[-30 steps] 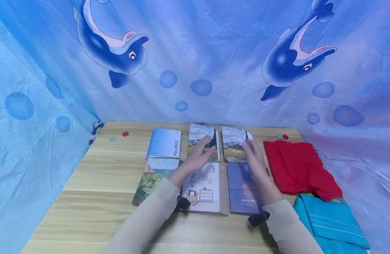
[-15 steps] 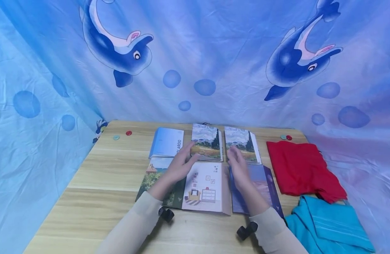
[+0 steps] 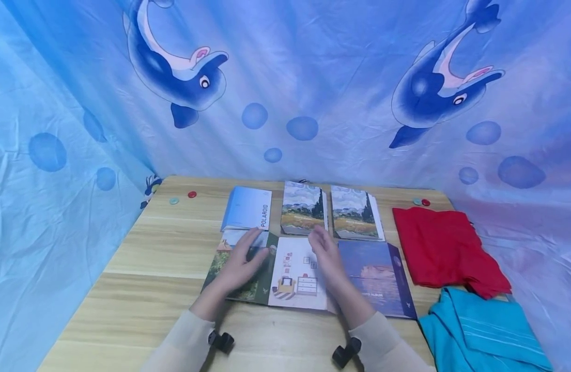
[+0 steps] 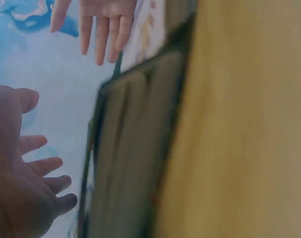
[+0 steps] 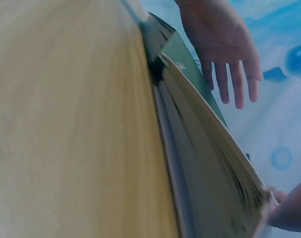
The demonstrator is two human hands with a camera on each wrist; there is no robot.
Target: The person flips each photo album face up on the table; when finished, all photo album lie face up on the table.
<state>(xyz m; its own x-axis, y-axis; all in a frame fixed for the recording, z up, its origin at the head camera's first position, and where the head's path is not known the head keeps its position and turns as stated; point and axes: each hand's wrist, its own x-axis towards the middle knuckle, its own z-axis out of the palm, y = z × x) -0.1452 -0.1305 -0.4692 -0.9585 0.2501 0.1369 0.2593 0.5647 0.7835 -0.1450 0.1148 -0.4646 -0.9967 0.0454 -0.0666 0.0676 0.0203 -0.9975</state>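
On the wooden table [image 3: 141, 268], far left near the back, lie two small round counters [image 3: 183, 197], one teal and one red. Next comes a pale blue Polaroid album [image 3: 246, 208] in the back row, and in front of it a green-covered album [image 3: 241, 268] with a garden picture. The left hand [image 3: 241, 257] hangs over this green album, fingers spread wide and fairly straight, gripping nothing; the wrist view shows a gap between palm and cover. Just to its right lies a white album with a room drawing [image 3: 298, 276], touching the green one edge to edge. The right hand [image 3: 326, 253] is over the white album's right part, fingers relaxed and loosely apart, holding nothing; whether it touches the cover I cannot tell. Behind stand two wheat-field painting albums [image 3: 329, 211] side by side. Further right lies a purple photo album [image 3: 377, 276], then a red cloth [image 3: 445, 248], and nearest the front corner a teal cloth [image 3: 485, 330].
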